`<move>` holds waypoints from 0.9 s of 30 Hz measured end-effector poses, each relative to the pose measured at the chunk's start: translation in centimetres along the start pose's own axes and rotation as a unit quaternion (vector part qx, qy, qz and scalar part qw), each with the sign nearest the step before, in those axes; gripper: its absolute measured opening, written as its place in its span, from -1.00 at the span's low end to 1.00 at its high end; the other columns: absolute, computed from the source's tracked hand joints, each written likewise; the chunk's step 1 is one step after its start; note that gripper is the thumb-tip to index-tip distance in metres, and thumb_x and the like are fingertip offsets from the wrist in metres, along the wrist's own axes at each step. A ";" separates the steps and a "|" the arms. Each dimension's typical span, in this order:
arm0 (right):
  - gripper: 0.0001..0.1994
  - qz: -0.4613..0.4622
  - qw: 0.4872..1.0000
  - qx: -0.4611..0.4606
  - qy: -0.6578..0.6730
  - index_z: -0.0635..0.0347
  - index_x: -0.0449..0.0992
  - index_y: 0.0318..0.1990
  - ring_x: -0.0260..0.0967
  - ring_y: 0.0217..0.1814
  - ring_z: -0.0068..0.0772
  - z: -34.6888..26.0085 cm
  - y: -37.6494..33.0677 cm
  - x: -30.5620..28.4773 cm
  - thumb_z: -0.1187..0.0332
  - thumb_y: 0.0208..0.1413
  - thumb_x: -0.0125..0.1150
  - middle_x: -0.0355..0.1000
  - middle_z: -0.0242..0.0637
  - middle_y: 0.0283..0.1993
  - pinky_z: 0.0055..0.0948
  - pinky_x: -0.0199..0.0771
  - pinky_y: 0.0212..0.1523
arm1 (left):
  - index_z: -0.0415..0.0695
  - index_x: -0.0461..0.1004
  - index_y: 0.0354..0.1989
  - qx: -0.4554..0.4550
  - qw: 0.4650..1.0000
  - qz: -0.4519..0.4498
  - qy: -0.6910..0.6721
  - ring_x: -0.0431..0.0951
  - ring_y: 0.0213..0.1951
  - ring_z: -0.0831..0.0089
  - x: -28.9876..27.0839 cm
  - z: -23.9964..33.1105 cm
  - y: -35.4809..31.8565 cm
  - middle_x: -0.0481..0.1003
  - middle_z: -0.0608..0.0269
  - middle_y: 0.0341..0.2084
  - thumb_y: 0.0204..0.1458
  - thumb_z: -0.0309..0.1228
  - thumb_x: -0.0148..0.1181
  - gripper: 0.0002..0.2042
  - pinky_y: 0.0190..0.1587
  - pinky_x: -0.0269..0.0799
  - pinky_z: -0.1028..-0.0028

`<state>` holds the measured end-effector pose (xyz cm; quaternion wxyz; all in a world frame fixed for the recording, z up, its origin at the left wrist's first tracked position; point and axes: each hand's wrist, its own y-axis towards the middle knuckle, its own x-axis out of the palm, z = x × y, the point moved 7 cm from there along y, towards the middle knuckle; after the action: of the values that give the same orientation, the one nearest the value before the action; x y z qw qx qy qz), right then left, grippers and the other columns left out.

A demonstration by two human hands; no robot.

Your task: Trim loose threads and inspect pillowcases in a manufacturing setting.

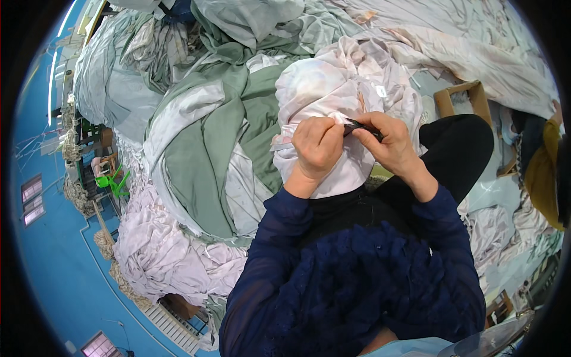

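A pale pink and white printed fabric [315,89] lies bunched over my lap and in front of my knees. My left hand [318,146] is closed, pinching a gathered bit of this fabric between thumb and fingers. Close beside it, my right hand [391,144] grips small black thread snips [354,125], whose tips point toward the pinched cloth. The tips are partly hidden by my left fingers. A small white label [380,91] shows on the cloth just beyond my right hand.
Green and white fabric [202,154] is heaped to my left, with a pale pink pile [172,250] nearer. More pale cloth [470,53] spreads at the far right. A cardboard box [485,102] stands beyond my bent right knee [464,146]. Another person's mustard clothing [544,172] shows at the right edge.
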<state>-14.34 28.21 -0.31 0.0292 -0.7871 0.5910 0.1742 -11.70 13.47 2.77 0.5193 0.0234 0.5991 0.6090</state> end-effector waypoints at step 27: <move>-0.76 0.074 0.997 0.025 -0.001 0.29 0.51 -0.20 0.29 -0.54 -0.55 -1.3 -0.1 -0.6 0.47 -0.04 0.38 0.42 -0.28 -0.48 -0.55 0.28 -0.50 | -0.19 0.50 -0.46 -0.004 1.000 0.003 -0.026 0.47 -0.50 0.27 -0.1 0.1 0.0 0.46 0.22 -0.50 -0.32 -0.70 0.28 -0.80 -0.44 0.36 0.37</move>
<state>-14.12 28.44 1.05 0.0370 -0.7398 0.6520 0.1619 -11.59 13.53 2.83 0.5332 0.0389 0.5826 0.6122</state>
